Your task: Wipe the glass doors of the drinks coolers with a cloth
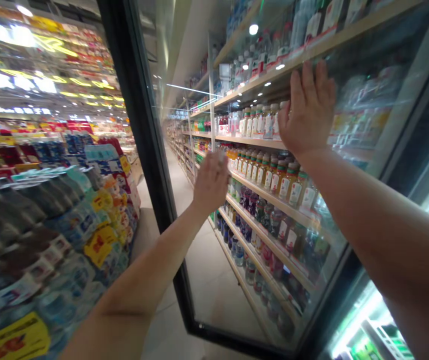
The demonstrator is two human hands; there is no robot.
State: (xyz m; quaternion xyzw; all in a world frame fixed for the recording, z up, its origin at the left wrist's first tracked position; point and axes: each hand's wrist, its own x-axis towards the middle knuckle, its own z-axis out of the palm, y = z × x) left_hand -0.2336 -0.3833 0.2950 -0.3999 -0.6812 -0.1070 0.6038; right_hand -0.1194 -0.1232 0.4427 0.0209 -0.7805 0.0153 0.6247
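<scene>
A glass door [237, 305] with a black frame stands swung out in front of me. My right hand [308, 112] is open, its palm toward the upper part of the pane and its fingers pointing up and slightly apart. Lower and further left, my left hand [210, 182] is also raised to the pane, slightly blurred, with its fingers stretched upward. A small pale patch shows by its fingertips; I cannot make out what it is. Rows of juice bottles [269, 175] appear in the glass around both hands.
Shelves [274, 195] of bottles run away along the aisle, seen in the pane. On the left are stacked packs of bottled drinks [68, 220] with yellow price signs [15, 337]. A lit cooler interior [372, 320] shows at the lower right. Pale floor [162, 320] lies below.
</scene>
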